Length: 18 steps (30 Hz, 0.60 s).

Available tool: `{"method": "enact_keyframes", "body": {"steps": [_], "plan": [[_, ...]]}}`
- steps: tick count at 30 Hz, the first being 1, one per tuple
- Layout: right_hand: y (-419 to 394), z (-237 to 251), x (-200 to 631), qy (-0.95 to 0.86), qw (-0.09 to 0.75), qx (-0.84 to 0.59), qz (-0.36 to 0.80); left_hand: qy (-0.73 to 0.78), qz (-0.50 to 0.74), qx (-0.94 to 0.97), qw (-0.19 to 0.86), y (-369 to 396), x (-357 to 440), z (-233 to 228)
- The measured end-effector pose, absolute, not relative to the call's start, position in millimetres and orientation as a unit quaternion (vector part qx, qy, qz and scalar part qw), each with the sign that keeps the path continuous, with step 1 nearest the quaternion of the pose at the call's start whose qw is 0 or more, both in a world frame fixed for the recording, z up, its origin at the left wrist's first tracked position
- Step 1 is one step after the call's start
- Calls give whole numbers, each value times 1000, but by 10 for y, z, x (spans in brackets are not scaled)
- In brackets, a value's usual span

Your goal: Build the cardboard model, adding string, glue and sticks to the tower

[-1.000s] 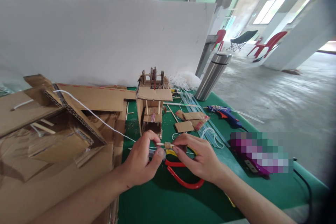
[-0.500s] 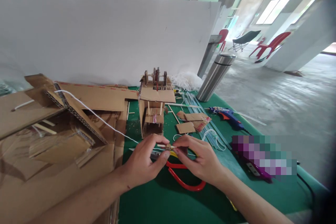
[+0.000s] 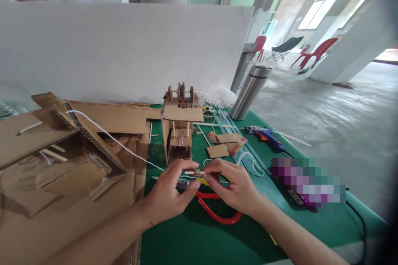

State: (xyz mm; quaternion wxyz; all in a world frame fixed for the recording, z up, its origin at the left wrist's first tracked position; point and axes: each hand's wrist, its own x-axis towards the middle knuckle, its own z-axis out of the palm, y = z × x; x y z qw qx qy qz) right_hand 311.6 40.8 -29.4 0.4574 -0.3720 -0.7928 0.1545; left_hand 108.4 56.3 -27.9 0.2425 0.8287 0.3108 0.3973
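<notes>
Above the green tabletop, my left hand [image 3: 169,186] has its index finger and thumb closed around a small cardboard piece [image 3: 197,172]. A thin wooden stick [image 3: 189,172] passes through that piece. The stick's other end is pinched in my right hand [image 3: 234,184], whose fingertips partly cover it. Beneath both hands lie scissors [image 3: 219,218] with red and yellow handles, blades pointing left. A white string [image 3: 124,145] runs from the cardboard structure [image 3: 93,145] on the left to my left hand. Just beyond my fingers stands a small cardboard tower [image 3: 182,114] with wheel-like discs on top.
Cardboard scraps [image 3: 228,143], clear glue sticks [image 3: 224,120] and a blue glue gun [image 3: 264,136] lie to the right. A steel flask [image 3: 251,92] stands near the table edge. A purple power strip [image 3: 298,194], partly blurred, has a black cable. A white board [image 3: 124,49] rises behind.
The whole view has shifted slightly. My left index finger and thumb look a little farther apart around the cardboard piece, while my right hand keeps its pinch on the stick.
</notes>
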Motion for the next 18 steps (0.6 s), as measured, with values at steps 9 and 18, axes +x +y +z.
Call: {"method": "enact_keyframes", "body": {"steps": [9,18], "plan": [[396,-33,3461,-776,383,-488,113,304,399,829,245,585,1098,-259],[1106,-198,4921,-540,36,-841,-17,287,393,835,256,573,1094,-259]]}}
